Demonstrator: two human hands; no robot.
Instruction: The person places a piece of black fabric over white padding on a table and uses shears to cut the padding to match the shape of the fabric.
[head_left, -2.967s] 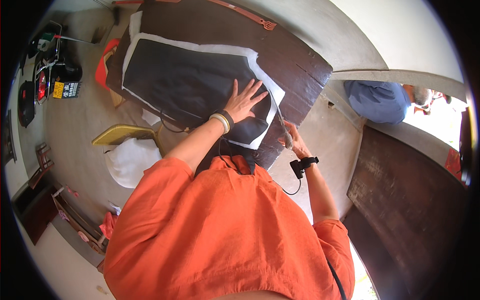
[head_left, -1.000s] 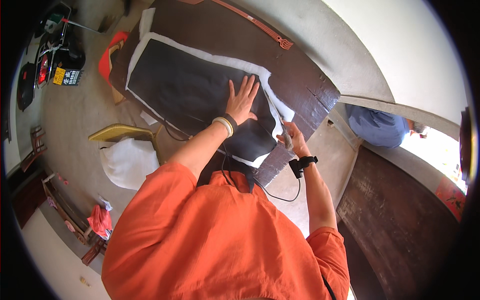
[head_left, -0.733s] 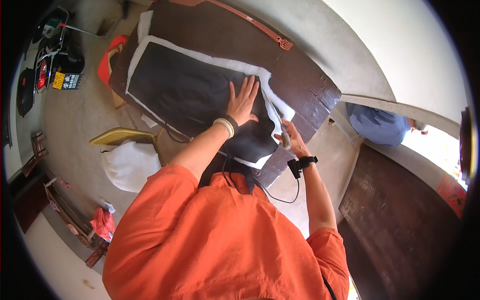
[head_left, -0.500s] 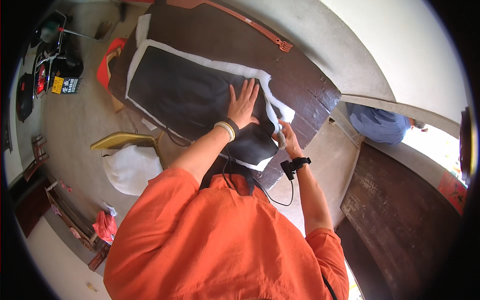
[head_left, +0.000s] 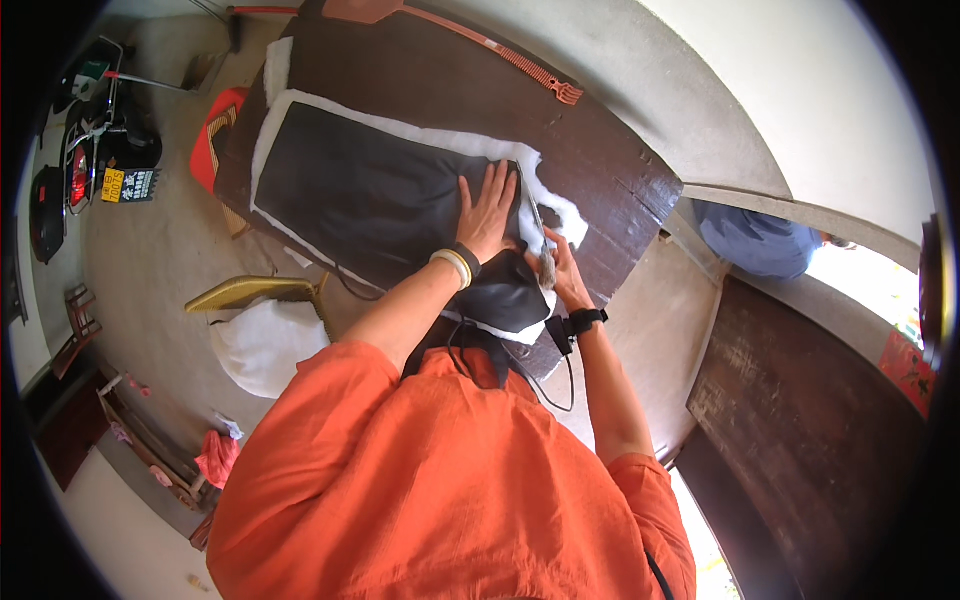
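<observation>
A black fabric piece [head_left: 360, 185] lies over white fluffy batting [head_left: 270, 140] on the dark brown table [head_left: 620, 160], its lower right part rumpled. My left hand [head_left: 485, 220] lies flat on the black fabric near its right part, fingers stretched out. Just right of it, my right hand [head_left: 566, 262] grips long scissors [head_left: 547, 262] with a fuzzy-looking wrapped handle, the blades along the fabric's right edge. A ragged flap of batting [head_left: 563, 212] sticks out beside them.
An orange long-handled plastic tool [head_left: 490, 50] lies along the table's far edge. A yellow chair [head_left: 235, 285] with white material [head_left: 270, 350], a red chair [head_left: 205, 135] and a motorbike [head_left: 105, 140] stand left. A person in blue [head_left: 755, 235] is beyond the right ledge.
My right hand and the scissors have moved left and a little up along the edge. The black fabric's lower right part has bunched up, and the batting's right edge is more ragged.
</observation>
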